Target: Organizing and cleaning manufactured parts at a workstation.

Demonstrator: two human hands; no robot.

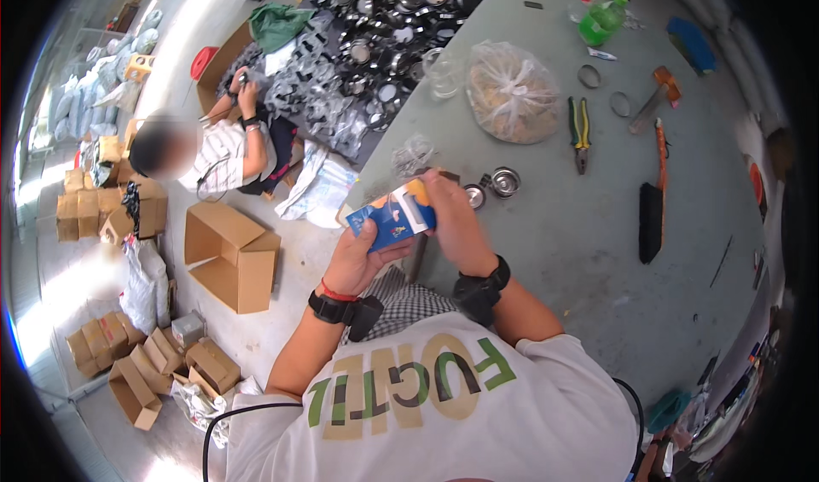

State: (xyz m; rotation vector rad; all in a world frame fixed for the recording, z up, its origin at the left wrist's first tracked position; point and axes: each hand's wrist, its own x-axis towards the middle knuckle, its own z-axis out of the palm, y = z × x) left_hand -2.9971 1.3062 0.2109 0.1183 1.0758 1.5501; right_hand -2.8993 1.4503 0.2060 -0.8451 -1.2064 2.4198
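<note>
In the head view, the only one, a small blue-and-orange printed carton [388,228] with a white panel sits near the middle of the frame, raised above the left edge of the grey-green table [580,290]. The left hand [358,256] grasps its lower left, thumb on the printed face and fingers beneath; the right hand [450,213] is closed around its right end, some fingertips hidden. The carton looks like thin, smooth card: probably light, stiff along its folds but easily dented on the broad faces, and perhaps a little slippery. Its folded edges and corners seem the best places to hold, with gentle pressure; whether anything inside adds weight, I cannot tell. Just right of the right hand lie shiny round metal cups [505,182]; green-and-yellow pliers [580,136] and a knotted clear plastic bag [514,98] are farther up, and a black-bristled brush [652,222] lies at right.
</note>
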